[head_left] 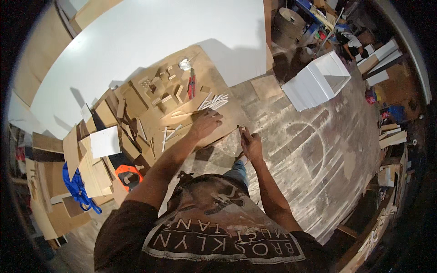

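Observation:
My left hand (208,123) rests over the near right part of a brown board (236,113), palm down with its fingers stretched loosely and nothing visible in them. Just beyond it lies a bundle of thin white strips (215,102). My right hand (251,145) is off the board's right edge, fingers closed in a pinch. A small dark tip shows at those fingers; what it belongs to is too small to tell. Farther up the board are red-handled pliers (191,86), several small wooden blocks (165,98) and a crumpled shiny clear piece (184,63).
A large white panel (159,27) spans the far side. Wood offcuts (104,113), an orange tool (128,177) and a blue strap bundle (77,189) crowd the left. On the floor at right stands a white open box (314,82). Another person (353,45) is at far right.

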The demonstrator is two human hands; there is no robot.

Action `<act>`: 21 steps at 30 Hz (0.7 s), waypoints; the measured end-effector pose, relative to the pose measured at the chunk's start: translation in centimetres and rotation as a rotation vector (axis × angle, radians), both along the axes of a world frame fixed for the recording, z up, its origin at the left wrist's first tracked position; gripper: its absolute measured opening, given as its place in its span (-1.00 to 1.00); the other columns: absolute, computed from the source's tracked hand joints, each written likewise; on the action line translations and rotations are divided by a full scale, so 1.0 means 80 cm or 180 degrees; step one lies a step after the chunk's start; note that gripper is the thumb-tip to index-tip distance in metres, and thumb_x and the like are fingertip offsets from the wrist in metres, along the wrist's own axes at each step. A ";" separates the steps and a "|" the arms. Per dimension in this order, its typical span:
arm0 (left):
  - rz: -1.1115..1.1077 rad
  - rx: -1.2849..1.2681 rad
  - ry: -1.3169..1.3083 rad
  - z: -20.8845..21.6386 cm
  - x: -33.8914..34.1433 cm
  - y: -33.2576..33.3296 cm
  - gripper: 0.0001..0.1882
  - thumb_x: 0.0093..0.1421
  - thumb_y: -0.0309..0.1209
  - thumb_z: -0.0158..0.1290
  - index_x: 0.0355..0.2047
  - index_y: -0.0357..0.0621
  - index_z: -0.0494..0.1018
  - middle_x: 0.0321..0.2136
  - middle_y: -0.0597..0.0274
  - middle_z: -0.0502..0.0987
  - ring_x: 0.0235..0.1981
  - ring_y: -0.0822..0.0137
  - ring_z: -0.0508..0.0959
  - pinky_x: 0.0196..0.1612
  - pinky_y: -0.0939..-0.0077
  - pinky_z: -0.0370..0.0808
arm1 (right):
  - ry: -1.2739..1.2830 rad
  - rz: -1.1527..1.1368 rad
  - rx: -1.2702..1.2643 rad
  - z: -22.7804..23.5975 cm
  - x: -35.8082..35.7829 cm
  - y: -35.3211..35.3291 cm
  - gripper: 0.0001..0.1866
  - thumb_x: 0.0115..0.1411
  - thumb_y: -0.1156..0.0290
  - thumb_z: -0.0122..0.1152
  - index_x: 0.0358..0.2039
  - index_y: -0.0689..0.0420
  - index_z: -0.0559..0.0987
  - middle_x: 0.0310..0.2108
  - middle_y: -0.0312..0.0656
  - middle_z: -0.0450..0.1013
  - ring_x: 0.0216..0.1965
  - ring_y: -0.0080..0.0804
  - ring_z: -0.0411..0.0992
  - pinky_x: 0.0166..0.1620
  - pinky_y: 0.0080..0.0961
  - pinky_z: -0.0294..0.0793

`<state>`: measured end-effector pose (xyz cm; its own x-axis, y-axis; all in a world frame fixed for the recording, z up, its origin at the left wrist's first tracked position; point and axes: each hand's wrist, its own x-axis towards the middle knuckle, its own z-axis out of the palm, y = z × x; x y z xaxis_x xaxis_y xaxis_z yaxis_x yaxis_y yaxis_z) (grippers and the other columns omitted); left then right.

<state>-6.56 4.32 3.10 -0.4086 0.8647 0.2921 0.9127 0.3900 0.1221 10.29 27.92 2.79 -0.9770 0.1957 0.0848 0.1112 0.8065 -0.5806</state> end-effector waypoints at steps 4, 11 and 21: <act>-0.0520 -0.1364 0.0297 0.004 -0.025 0.005 -0.81 0.04 -0.42 0.10 -0.30 -0.04 0.57 -0.17 0.33 0.50 0.07 0.24 0.44 0.00 0.28 0.52 | 0.0298 -0.0097 -0.0167 -0.022 0.037 0.021 -0.44 0.15 0.44 0.32 0.21 0.11 0.54 -0.16 0.19 0.44 -0.12 0.12 0.42 0.00 -0.02 0.48; 0.1105 0.0208 -0.0942 -0.007 0.024 -0.004 -0.94 0.06 -0.46 0.21 -0.43 -0.09 0.65 -0.38 0.13 0.60 -0.18 0.09 0.59 -0.03 0.20 0.52 | 0.0066 -0.0356 -0.0398 0.005 0.038 0.000 -0.49 0.18 0.44 0.32 0.17 0.19 0.56 -0.20 0.18 0.46 -0.13 0.11 0.44 0.03 -0.08 0.48; 0.1855 0.1016 -0.1782 -0.048 0.053 0.012 -0.90 0.09 -0.54 0.12 -0.46 -0.32 0.61 -0.40 -0.23 0.59 -0.22 -0.20 0.60 -0.10 -0.02 0.50 | 0.0436 0.0670 0.0624 0.004 -0.059 -0.072 -0.40 0.15 0.47 0.24 0.26 0.03 0.48 0.15 0.28 0.37 0.13 0.20 0.34 0.20 0.12 0.31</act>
<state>-2.29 5.30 -0.71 -0.9170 0.3838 0.1086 0.3510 0.6473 0.6766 5.59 22.18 3.13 -0.9712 -0.0427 0.2344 -0.1385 0.9016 -0.4098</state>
